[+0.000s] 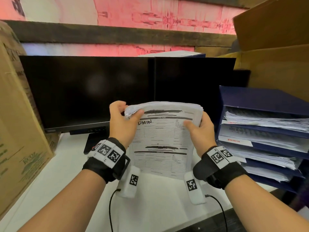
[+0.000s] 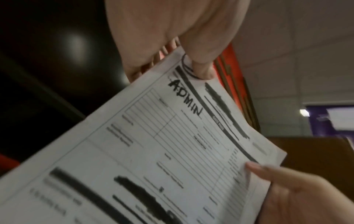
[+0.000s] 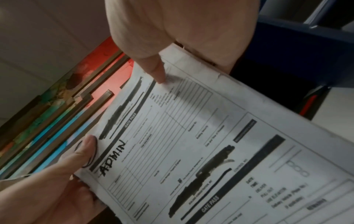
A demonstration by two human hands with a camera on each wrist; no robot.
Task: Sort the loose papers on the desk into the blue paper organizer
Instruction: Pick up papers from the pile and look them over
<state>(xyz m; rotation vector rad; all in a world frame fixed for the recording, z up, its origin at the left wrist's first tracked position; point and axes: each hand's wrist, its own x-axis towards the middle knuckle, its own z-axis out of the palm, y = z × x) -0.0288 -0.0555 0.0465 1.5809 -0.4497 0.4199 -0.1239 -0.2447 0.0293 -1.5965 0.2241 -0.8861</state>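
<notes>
I hold a thick stack of printed forms (image 1: 163,138) upright above the white desk, its top sheet hand-marked "ADMIN" (image 2: 186,97). My left hand (image 1: 122,121) pinches the stack's crumpled upper left corner, thumb on the front. My right hand (image 1: 199,129) grips the upper right edge, thumb pressed on the top sheet (image 3: 191,136) and fingers behind. The blue paper organizer (image 1: 260,97) stands at the right with several trays full of papers; one tray carries a red "ADMIN" label (image 1: 234,140).
Two dark monitors (image 1: 93,91) stand right behind the stack. A tall cardboard box (image 1: 18,124) lines the left side of the desk (image 1: 70,166), and another open box (image 1: 275,47) sits behind the organizer. Cables trail from both wrist units.
</notes>
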